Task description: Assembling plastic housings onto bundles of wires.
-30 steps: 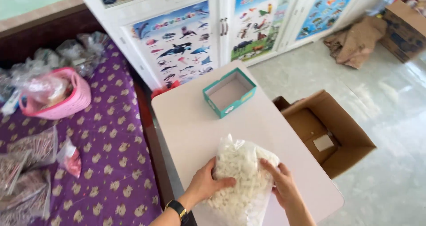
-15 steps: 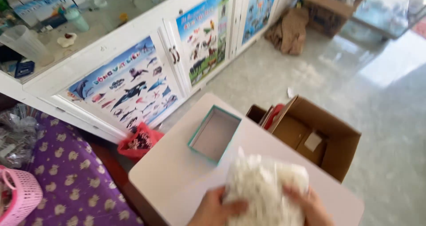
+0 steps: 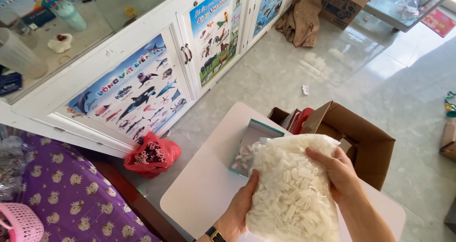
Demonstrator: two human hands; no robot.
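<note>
Beneath both hands lies a white rounded surface (image 3: 204, 185). Between them stands a bulging clear plastic bag of small white pieces (image 3: 292, 189), crinkled and lumpy. The left hand (image 3: 240, 208) and right hand (image 3: 339, 173) have each grip closed on its sides. Just beyond sits a shallow teal-rimmed cardboard box (image 3: 251, 144).

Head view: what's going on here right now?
A person holds a clear plastic bag of small white pieces in both hands, the left hand on its lower left side and the right hand on its upper right. The bag is tilted with its top over a small teal-rimmed box on the white table, and a few white pieces lie in the box. An open cardboard box stands on the floor beside the table, and a red bag sits by the cabinet.
</note>
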